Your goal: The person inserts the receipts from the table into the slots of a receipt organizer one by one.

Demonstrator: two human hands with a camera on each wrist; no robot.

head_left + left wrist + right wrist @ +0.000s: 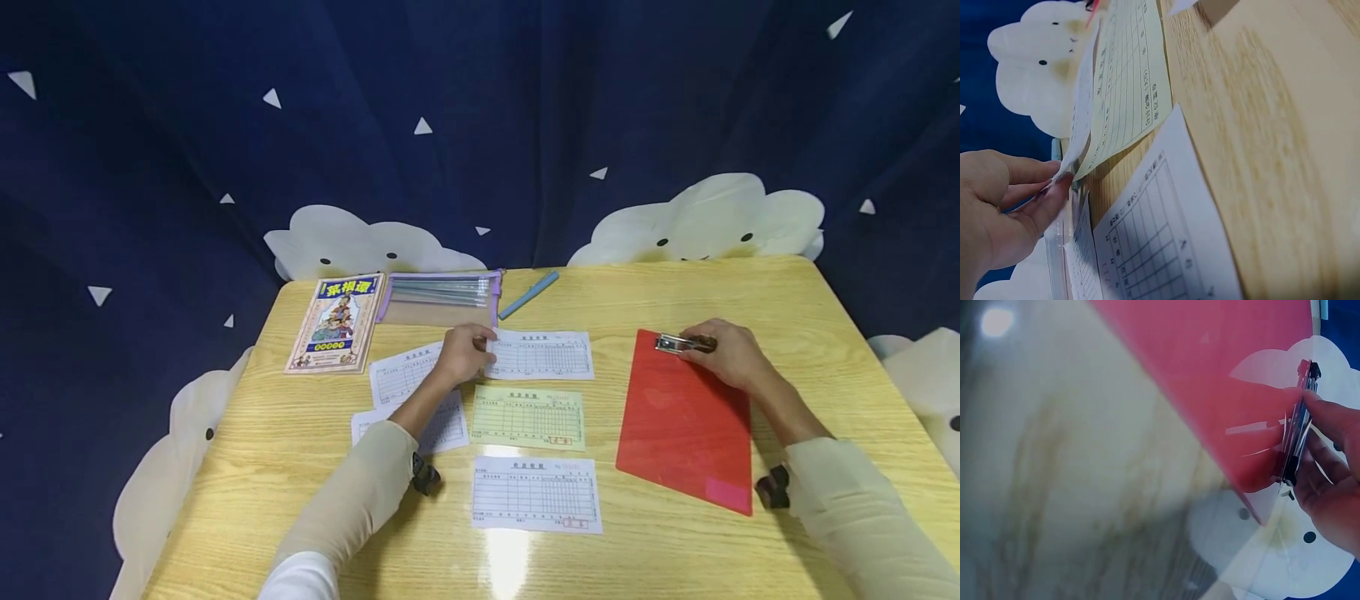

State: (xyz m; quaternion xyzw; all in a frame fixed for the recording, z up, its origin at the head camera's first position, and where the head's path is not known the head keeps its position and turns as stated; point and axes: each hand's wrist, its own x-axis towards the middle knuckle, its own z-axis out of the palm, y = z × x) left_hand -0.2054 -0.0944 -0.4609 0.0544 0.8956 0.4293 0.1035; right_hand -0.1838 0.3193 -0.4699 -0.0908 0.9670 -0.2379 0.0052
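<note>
Currently, the left hand (461,357) pinches a white slip (542,357) in its fingers (1052,199); the right hand (726,353) grips a red clipboard (684,425) by its clip (667,342).

On the booklet (335,323), probably "菜根谭"

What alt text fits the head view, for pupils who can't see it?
A person's left hand pinches a white form while the right hand holds a red clipboard by its metal clip. Other forms, a booklet and a pouch lie on a wooden table.
</note>
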